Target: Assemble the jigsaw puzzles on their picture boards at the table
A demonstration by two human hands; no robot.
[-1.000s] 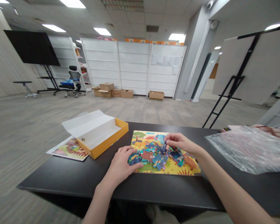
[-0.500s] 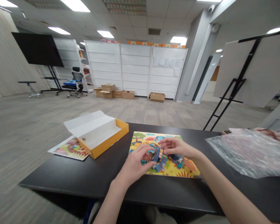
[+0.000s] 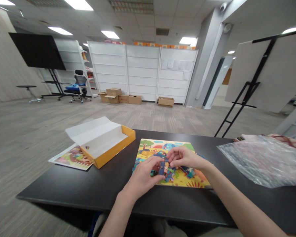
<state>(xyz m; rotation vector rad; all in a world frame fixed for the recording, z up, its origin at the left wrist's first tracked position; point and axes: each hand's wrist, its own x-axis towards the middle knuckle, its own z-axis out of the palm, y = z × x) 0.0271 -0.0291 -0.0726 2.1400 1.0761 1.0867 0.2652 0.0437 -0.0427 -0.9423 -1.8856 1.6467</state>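
Observation:
A colourful picture board (image 3: 187, 182) with a tree, an elephant and yellow ground lies on the black table. Several small puzzle pieces (image 3: 171, 176) are heaped on its middle. My left hand (image 3: 144, 172) is over the board's left part, thumb and fingers curved round a dark blue piece (image 3: 162, 168) that stands between them. From the right, my right hand (image 3: 184, 158) reaches over the heap with bent fingers, its fingertips close to the same pieces. What its fingertips hold, if anything, is too small to tell. More pieces (image 3: 188, 172) lie below the right hand.
An open yellow box (image 3: 115, 151) with a white flap stands left of the board, partly over a picture sheet (image 3: 74, 158). Clear plastic packaging (image 3: 263, 161) lies on the table (image 3: 108, 194) at the right. Shelves and cardboard boxes are across the floor.
Both hands have drawn slightly closer round the pieces, and the right hand's fingers are more bent. The dark blue piece now shows upright at the left hand's fingers.

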